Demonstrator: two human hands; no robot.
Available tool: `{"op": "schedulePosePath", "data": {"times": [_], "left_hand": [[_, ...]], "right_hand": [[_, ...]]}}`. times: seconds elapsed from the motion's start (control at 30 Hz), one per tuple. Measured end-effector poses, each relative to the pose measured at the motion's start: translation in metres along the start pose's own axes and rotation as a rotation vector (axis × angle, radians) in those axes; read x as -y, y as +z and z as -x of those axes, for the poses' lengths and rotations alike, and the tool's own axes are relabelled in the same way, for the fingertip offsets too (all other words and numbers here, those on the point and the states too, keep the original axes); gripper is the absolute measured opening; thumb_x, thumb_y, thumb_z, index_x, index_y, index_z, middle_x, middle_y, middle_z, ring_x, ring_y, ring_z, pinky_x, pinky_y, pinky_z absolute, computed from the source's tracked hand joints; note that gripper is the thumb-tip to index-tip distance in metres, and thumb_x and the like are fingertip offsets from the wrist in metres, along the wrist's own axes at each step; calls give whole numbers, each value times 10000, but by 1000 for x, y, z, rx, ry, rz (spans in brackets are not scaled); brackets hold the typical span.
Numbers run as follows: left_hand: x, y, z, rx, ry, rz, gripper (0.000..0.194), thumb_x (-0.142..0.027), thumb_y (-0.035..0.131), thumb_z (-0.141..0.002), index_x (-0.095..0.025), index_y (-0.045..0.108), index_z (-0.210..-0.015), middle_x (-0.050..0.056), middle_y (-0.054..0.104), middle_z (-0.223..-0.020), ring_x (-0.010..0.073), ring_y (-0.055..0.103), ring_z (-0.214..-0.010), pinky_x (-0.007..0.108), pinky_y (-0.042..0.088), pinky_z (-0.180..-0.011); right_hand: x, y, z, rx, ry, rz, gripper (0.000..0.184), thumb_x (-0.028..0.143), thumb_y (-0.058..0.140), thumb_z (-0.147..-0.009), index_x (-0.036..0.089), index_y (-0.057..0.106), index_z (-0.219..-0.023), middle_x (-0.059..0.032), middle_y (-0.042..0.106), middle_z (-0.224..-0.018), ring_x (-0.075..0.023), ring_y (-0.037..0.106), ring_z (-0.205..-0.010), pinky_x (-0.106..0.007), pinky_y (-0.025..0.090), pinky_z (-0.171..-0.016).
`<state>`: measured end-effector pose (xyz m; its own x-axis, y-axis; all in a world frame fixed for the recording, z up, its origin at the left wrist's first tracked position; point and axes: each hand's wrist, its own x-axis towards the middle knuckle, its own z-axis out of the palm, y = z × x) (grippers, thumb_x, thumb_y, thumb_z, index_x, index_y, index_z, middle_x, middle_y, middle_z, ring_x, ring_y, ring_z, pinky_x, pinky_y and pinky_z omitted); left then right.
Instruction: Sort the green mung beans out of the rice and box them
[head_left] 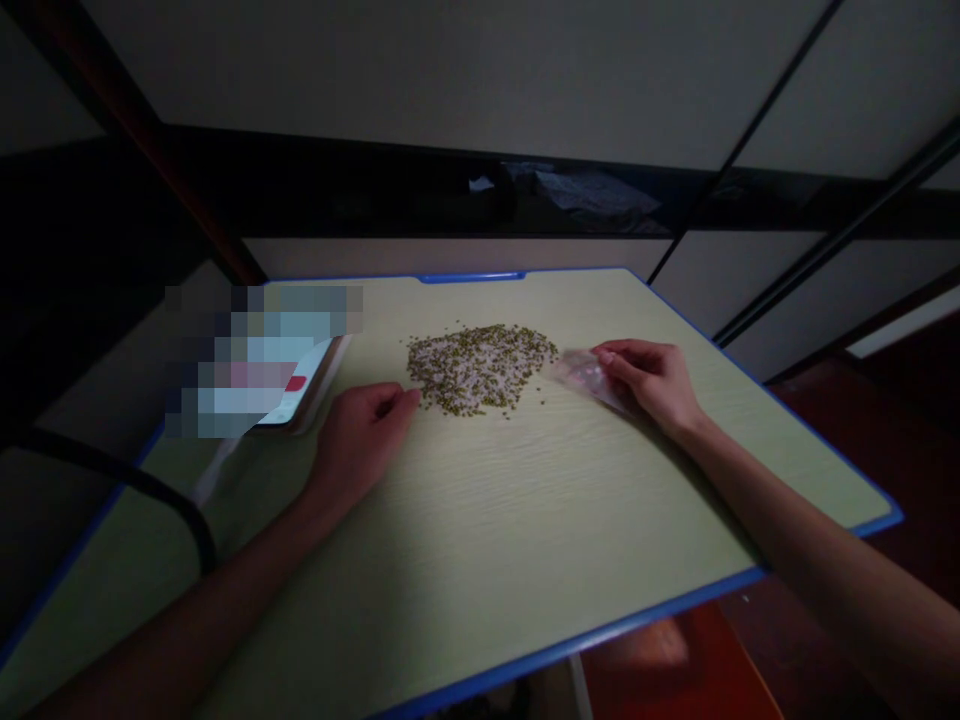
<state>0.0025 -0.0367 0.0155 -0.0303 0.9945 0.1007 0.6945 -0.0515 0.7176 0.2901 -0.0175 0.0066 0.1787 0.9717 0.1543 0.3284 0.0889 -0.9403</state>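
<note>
A spread pile of small green beans, like mung beans, mixed with whitish grains (484, 368), lies on the light wood-grain table (510, 520). At the pile's left edge rests my left hand (364, 430), fingers curled and the thumb and forefinger pinched together; whatever is between them is hidden or too small to name. To the right of the pile, my right hand (652, 380) pinches a clear plastic bag (589, 375) between thumb and fingers. The bag lies low over the table, its left end close to the beans. A few loose beans are scattered around the pile.
A tablet-like lit screen (281, 405), partly blurred out, stands on the left side of the table. A dark curved cable or arm (150, 487) crosses the left edge. Blue edging (600, 640) rims the table; cabinet panels (465, 80) rise behind.
</note>
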Motion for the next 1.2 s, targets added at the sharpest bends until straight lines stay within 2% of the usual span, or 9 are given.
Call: {"op": "schedulePosePath", "data": {"times": [0.17, 0.27, 0.43, 0.57, 0.67, 0.8, 1.03, 1.2], "left_hand": [[-2, -1, 0, 9, -37, -4, 340, -338, 425, -727, -205, 358, -422, -81, 324, -380, 89, 347, -430, 236, 246, -474], [-2, -1, 0, 4, -41, -4, 341, -343, 434, -724, -202, 372, -420, -86, 335, -369, 84, 351, -417, 228, 252, -467], [0, 0, -1, 1, -33, 4, 358, -361, 439, -719, -205, 382, -402, -91, 349, -341, 79, 350, -378, 222, 257, -444], [1, 0, -2, -1, -26, 8, 368, -375, 439, -715, -206, 381, -394, -91, 353, -340, 79, 358, -379, 216, 269, -448], [1, 0, -1, -3, -27, 11, 372, -386, 437, -712, -208, 377, -391, -93, 343, -338, 77, 344, -368, 217, 264, -439], [-1, -1, 0, -9, -36, 11, 369, -391, 439, -709, -209, 372, -395, -92, 340, -341, 80, 345, -369, 219, 256, -431], [-6, -3, 1, 16, -56, -22, 355, -334, 445, -727, -202, 376, -404, -90, 345, -352, 80, 357, -391, 218, 266, -453], [-5, -4, 1, 23, -66, -18, 357, -348, 447, -735, -200, 391, -415, -88, 356, -358, 82, 361, -393, 217, 273, -455]], "right_hand": [[2, 2, 6, 137, 29, -26, 250, 348, 667, -644, 114, 640, -727, 38, 478, -463, -59, 342, -379, -202, 218, -365], [3, 2, 5, 142, 10, -4, 247, 343, 650, -660, 107, 640, -731, 36, 480, -477, -55, 334, -384, -201, 224, -371], [-5, -4, -3, 118, -96, 148, 280, 355, 581, -722, 93, 665, -773, 18, 492, -515, -61, 324, -414, -209, 246, -399], [-8, -6, -11, 189, -227, 296, 332, 358, 533, -764, 79, 685, -864, -26, 567, -612, -86, 380, -470, -223, 288, -438], [-4, -7, -17, 291, -281, 340, 353, 362, 510, -793, 71, 681, -896, -20, 548, -599, -83, 369, -473, -221, 293, -445], [1, -7, -27, 457, -303, 302, 363, 373, 514, -805, 56, 670, -887, 11, 473, -546, -69, 336, -469, -206, 266, -426], [-5, -3, -34, 596, -309, 167, 352, 395, 518, -817, 92, 668, -911, 20, 500, -583, -49, 335, -455, -194, 264, -423], [0, -3, -29, 674, -309, 150, 304, 365, 543, -808, 110, 679, -904, 26, 511, -581, -50, 331, -460, -187, 262, -419]]}}
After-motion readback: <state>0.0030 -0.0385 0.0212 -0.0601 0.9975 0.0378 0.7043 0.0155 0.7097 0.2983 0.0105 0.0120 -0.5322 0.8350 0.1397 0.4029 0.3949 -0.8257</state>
